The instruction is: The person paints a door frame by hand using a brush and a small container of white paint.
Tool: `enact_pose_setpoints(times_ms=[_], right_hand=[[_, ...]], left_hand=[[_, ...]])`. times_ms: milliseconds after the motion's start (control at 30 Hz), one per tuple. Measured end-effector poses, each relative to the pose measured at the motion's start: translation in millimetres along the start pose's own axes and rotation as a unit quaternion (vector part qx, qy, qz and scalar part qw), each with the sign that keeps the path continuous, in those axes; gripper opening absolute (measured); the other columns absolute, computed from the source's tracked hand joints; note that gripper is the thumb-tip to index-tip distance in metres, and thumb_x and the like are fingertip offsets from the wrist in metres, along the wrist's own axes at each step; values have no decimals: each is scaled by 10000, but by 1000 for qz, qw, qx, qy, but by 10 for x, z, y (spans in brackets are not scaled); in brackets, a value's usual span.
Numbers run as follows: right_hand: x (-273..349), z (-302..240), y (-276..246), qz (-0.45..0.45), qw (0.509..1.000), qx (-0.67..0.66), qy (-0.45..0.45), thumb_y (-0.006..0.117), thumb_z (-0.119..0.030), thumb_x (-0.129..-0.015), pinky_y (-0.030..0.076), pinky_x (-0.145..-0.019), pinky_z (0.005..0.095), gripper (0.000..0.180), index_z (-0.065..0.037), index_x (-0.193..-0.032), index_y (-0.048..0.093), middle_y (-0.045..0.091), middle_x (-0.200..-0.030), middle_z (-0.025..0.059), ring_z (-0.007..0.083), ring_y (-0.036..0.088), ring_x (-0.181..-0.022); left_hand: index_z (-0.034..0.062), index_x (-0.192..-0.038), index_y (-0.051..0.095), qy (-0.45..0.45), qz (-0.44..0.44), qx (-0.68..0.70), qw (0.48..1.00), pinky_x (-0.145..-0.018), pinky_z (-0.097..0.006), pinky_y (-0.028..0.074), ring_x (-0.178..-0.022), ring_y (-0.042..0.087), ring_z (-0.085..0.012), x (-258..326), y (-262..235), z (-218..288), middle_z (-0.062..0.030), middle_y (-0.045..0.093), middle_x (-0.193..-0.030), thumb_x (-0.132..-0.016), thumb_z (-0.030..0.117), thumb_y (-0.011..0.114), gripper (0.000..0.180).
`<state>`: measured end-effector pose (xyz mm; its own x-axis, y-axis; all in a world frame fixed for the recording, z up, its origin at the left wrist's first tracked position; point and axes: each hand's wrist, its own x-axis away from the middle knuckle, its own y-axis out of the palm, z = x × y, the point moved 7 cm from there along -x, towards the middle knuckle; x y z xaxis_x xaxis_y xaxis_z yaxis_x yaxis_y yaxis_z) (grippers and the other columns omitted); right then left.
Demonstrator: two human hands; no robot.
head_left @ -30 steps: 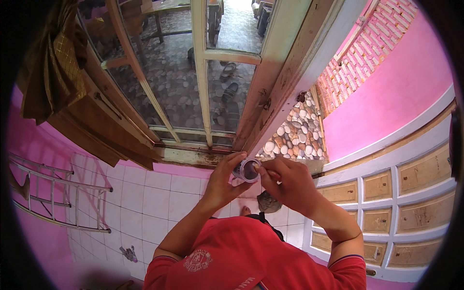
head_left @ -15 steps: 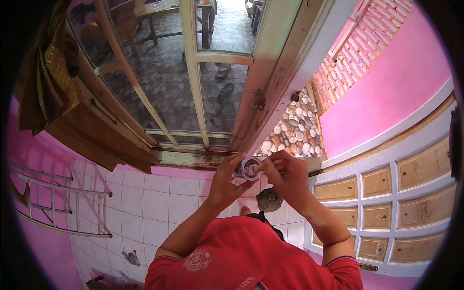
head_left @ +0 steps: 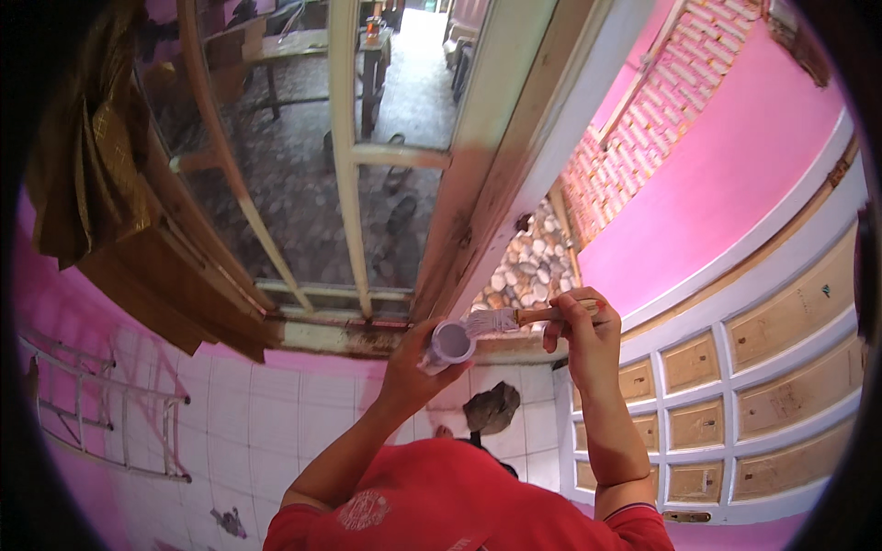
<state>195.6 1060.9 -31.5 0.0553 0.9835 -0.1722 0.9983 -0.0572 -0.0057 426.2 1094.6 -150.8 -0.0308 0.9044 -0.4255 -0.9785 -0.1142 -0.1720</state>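
My left hand (head_left: 413,367) is wrapped round a small plastic cup (head_left: 453,342) of pale lilac-grey paint, its mouth tilted toward me. In my right hand (head_left: 586,335) is a paintbrush (head_left: 535,316), gripped by its wooden handle and lying nearly level. Its paint-coated bristles (head_left: 492,320) point left and are just outside the cup's upper right rim. Beyond both hands rises the door frame post (head_left: 491,234), partly pale-coated and partly bare wood.
A paned window (head_left: 349,184) stands ahead left, beside a brown curtain (head_left: 110,184). The panelled door (head_left: 689,386) stands open on the right. A metal ladder (head_left: 138,422) is at the left. A dark cloth (head_left: 492,407) lies on the white tiles (head_left: 276,413).
The brush has come out of the cup, and my right hand has moved right with it. My left hand and the cup have shifted slightly left and down. The whole view has tilted a little.
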Motion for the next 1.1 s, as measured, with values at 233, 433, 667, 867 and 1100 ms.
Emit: enact_pose_setpoints(times_ms=[233,433,667,867,1100], right_hand=[[-315,-1069,-323,78,977,-18,-200,603,-123,-1032,502,-466,288,166,30,-996,657,633,-715,98,155,590,-518],[-458,-1668,-155,101,943,47,-313,655,-181,-1029,506,-477,282,210,29,-1036,657,668,-721,104,167,625,-539],[-569,-2058,140,112,891,141,-416,724,-112,-979,595,-573,291,185,59,-1014,663,717,-752,127,174,703,-626],[-560,-2666,210,139,814,131,-549,767,-82,-941,558,-555,232,163,56,-967,684,750,-766,109,114,703,-630],[-367,-2281,240,97,870,206,-437,807,-112,-907,518,-514,235,195,37,-872,685,712,-661,70,103,674,-569]], left_hand=[[55,-1334,569,3,3,-3,1000,-983,-373,516,-1138,664,-240,64,-59,17,-118,686,-1202,-758,222,936,703],[49,-1328,567,-15,0,1,1000,-926,-345,547,-1107,680,-208,192,-132,-23,-103,685,-1208,-778,218,924,677],[46,-1316,570,-26,16,14,999,-899,-333,553,-1090,689,-199,273,-202,-121,-101,692,-1202,-783,223,921,662],[38,-1307,568,-21,9,-12,1000,-896,-332,554,-1085,693,-200,291,-227,-67,-103,698,-1186,-789,224,918,652],[35,-1319,550,-24,15,-2,1000,-901,-335,556,-1074,697,-200,368,-325,-118,-102,700,-1175,-793,208,914,663]])
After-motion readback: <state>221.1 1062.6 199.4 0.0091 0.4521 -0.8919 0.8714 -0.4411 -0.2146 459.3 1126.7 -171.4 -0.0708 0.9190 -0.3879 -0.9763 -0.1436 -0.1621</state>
